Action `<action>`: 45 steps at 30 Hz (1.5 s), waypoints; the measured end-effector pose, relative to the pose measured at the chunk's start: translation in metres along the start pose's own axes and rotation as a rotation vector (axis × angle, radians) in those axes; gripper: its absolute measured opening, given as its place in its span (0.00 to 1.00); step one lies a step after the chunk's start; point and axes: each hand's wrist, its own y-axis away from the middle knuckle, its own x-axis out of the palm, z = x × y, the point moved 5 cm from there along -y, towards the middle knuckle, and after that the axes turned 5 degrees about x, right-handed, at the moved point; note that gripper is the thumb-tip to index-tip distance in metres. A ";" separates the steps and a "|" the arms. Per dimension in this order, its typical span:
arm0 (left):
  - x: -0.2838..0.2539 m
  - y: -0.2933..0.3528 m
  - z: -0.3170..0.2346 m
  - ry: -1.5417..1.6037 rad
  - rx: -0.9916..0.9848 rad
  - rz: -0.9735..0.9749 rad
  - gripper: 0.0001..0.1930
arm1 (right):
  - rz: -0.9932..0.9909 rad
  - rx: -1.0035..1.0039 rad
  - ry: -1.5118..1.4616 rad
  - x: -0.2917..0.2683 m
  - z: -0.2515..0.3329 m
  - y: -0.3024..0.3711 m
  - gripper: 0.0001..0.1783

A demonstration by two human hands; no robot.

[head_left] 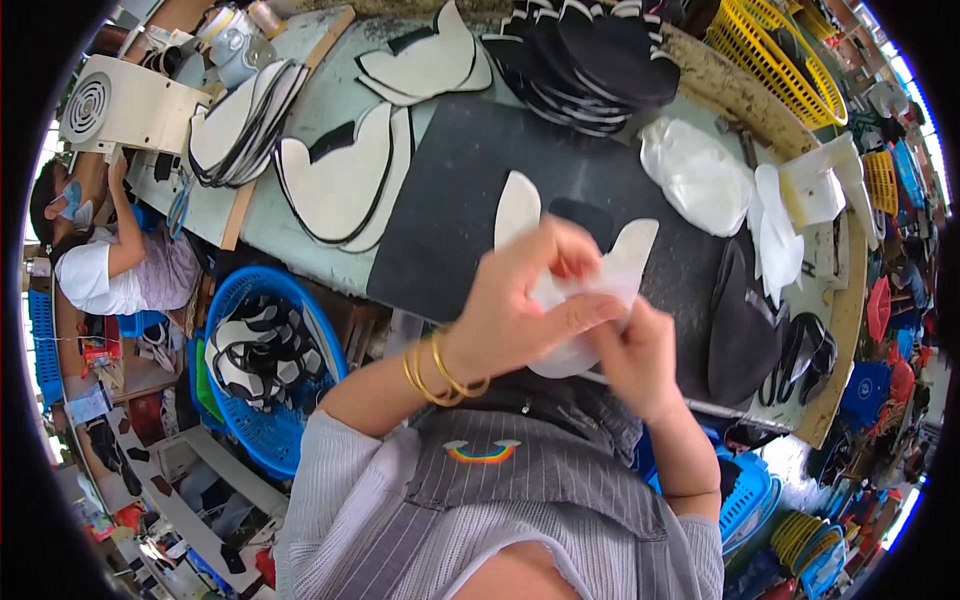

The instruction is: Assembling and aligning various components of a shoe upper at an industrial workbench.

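Observation:
In front of me, a white U-shaped fabric piece [518, 207] with a dark patch [582, 220] at its inner curve lies on a black mat [440, 210]. Over its near part I hold a thin, translucent whitish sheet [620, 278]. My left hand [530, 290], with gold bangles at the wrist, is closed, thumb and curled fingers at the sheet; motion smears it somewhat. My right hand [640, 360] pinches the sheet's near right side, close to the left thumb. Where the fingertips meet is partly hidden.
White black-edged pieces [340, 185] lie left; a stack of black pieces [590, 65] stands at the back. Toward the right are a plastic bag [695, 175], a black shaped piece [742, 335] and scissors [800, 360]. A blue basket [325, 385] sits left; a person [125, 255] works beyond.

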 end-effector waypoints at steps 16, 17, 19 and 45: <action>-0.031 0.100 0.091 0.024 -0.714 0.086 0.11 | -0.174 0.473 -0.205 0.032 -0.100 0.025 0.09; -0.031 0.101 0.091 -0.043 -0.672 0.100 0.11 | -0.161 0.485 -0.197 0.032 -0.101 0.025 0.09; -0.032 0.100 0.086 -0.083 -0.709 0.124 0.12 | -0.146 0.497 -0.184 0.032 -0.102 0.024 0.09; 0.070 0.056 0.024 -0.585 0.088 0.849 0.32 | -0.312 0.187 1.166 -0.288 -0.172 -0.062 0.16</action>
